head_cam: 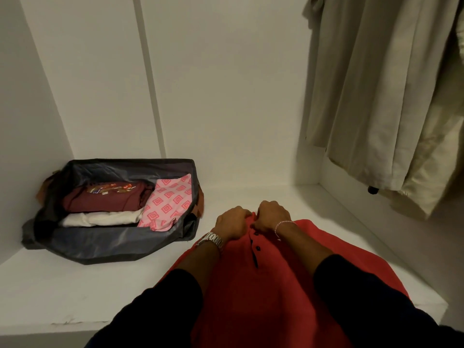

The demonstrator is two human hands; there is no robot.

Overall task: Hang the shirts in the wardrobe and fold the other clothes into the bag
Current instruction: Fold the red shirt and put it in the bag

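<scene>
My left hand and right hand both pinch the red shirt's collar on the white shelf; my fingertips are buried in the cloth. The maroon top's print in the bag is unreadable.

I see a white shelf forming the floor of the wardrobe, running from the left wall to the right side panel, with a chipped spot on its front edge at the lower left. A dark grey bag sits open on it at the back left, close to the corner, its near flap folded down flat onto the white surface. A red shirt lies spread on the shelf at the front right, well apart from the bag, draping over the front edge toward me.
</scene>
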